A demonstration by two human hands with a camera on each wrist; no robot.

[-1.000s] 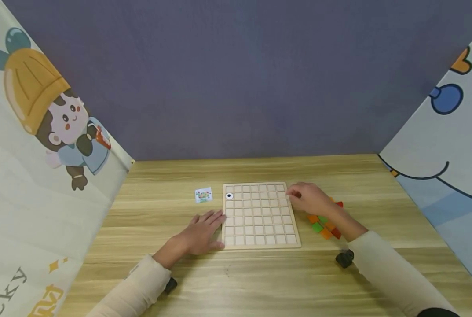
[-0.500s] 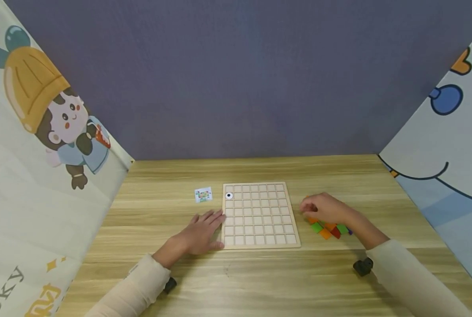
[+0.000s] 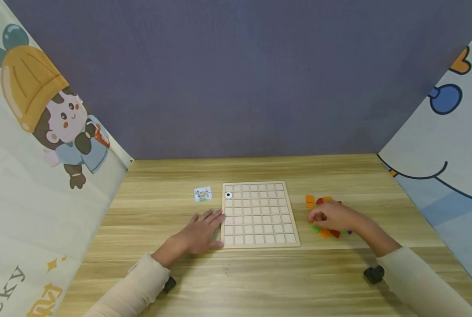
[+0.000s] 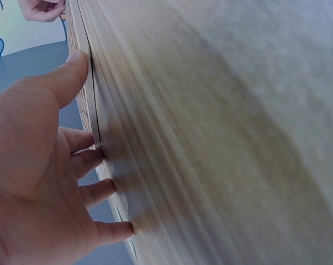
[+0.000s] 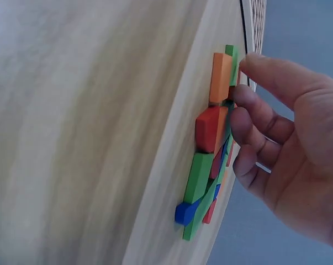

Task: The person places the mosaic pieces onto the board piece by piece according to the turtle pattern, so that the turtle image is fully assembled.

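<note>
A wooden grid board (image 3: 259, 215) lies flat, with one white piece bearing a black dot (image 3: 228, 195) in its upper left area. My left hand (image 3: 201, 232) rests palm down at the board's left edge, fingers spread and fingertips right at the rim; the left wrist view has this hand (image 4: 39, 149) too. Right of the board, my right hand (image 3: 334, 215) is over a cluster of coloured blocks (image 3: 310, 202). In the right wrist view its bent fingers (image 5: 254, 143) hover by an orange block (image 5: 221, 77) and a green block (image 5: 198, 176); thumb and index tips are apart.
A small printed card (image 3: 203, 194) lies left of the board. The wooden table (image 3: 259, 281) meets a dark back wall (image 3: 255, 79), with cartoon-printed panels (image 3: 77, 119) on both sides. Dark wrist devices (image 3: 374, 274) hang below the sleeves.
My right hand has moved right and toward me, from the board's upper right edge to the coloured blocks. Blocks at the back of the cluster have come into sight. The left hand has stayed put.
</note>
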